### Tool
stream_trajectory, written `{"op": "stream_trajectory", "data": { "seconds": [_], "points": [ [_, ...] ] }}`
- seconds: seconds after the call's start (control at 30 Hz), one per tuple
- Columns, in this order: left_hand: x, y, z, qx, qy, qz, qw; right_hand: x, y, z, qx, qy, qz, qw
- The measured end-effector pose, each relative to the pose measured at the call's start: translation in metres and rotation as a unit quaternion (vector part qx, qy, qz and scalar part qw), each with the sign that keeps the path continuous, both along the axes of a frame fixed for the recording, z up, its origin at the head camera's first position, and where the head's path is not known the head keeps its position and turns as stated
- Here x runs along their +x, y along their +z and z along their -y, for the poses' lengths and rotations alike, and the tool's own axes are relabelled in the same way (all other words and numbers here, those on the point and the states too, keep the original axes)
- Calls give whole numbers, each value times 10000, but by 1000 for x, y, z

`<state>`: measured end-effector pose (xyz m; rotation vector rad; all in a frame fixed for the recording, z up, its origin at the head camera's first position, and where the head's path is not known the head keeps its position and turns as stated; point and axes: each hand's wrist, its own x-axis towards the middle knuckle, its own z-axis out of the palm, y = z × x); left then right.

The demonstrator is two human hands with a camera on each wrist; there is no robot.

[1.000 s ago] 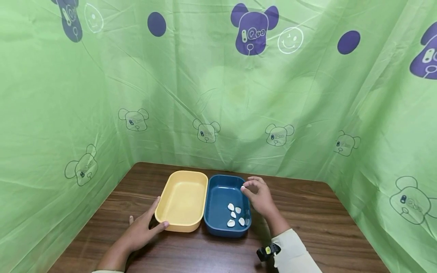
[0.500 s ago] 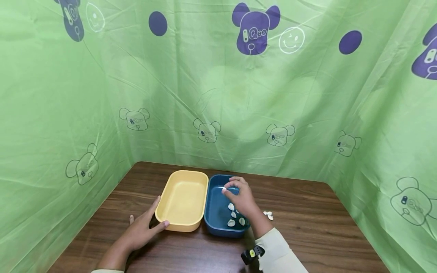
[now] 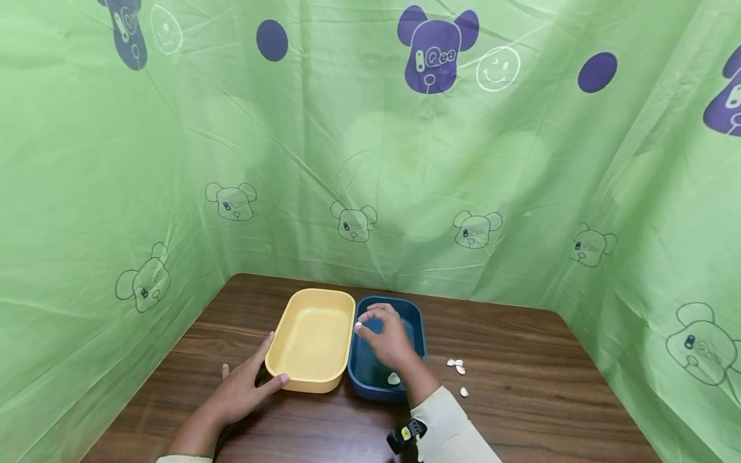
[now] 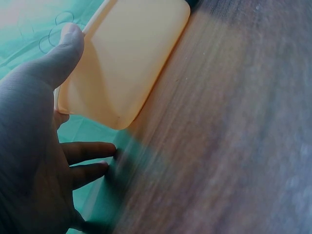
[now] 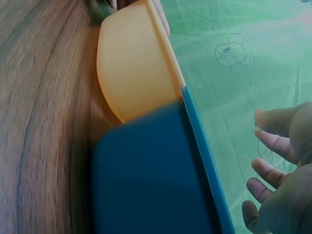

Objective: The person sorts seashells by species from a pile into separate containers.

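Observation:
My left hand steadies a yellow rectangular container at its near left corner. In the left wrist view the thumb lies at the rim and the other fingers extend straight. Against its right side stands a matching dark blue container. Over the blue container, close to the rim between the two, my right hand pinches a small white shell-like piece between thumb and index finger. Another white shell-like piece lies on the blue container's floor; my right hand and forearm hide the rest of that floor.
Several more white pieces lie on the brown wood-grain table right of the blue container, with one white piece slightly nearer. A green printed curtain encloses the table at the back and both sides.
My right hand has moved left from the blue container's right edge, across it toward the yellow one, carrying the pinched white piece. The loose pieces on the table have come into view. My left hand stays put.

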<state>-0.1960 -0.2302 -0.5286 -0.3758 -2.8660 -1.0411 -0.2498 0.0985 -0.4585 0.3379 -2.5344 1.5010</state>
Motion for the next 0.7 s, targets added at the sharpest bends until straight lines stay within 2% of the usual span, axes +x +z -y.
{"op": "stream_trajectory", "data": {
  "seconds": [0.7],
  "points": [
    [-4,-2,1,42,-9,51,10000,2,-3,42,122,349,-263,9990]
  ]
}}
